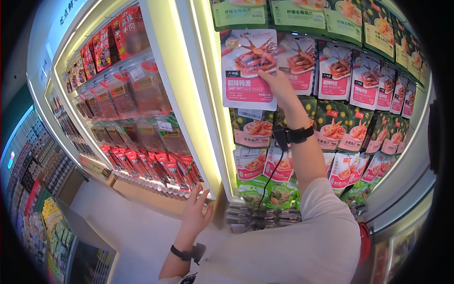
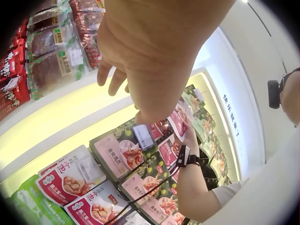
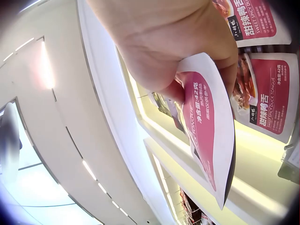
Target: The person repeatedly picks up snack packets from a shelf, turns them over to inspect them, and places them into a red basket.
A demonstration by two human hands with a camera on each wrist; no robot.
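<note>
My right hand [image 1: 280, 87] pinches the side of a pink-and-white pouch of sweet spicy duck tongue [image 1: 248, 97], with the thumb across its printed front. In the right wrist view the pouch [image 3: 213, 136] bows outward below the curled fingers of the hand [image 3: 187, 47]. More duck tongue pouches [image 1: 333, 71] hang in a row right beside it. Lower down, my left hand [image 1: 196, 215] is held out with fingers spread, holding nothing, near the bottom of the neighbouring shelf unit. The left wrist view shows this hand [image 2: 145, 61] overlapping the lit frame between the displays.
Green pouches [image 1: 293, 16] hang above, and chicken-feet pouches [image 1: 331, 125] below. A lit white post [image 1: 189, 85] divides this rack from shelves of red packets [image 1: 142, 163]. A black cable [image 1: 272, 177] runs down from the right wrist. Pale floor [image 1: 146, 227] lies below.
</note>
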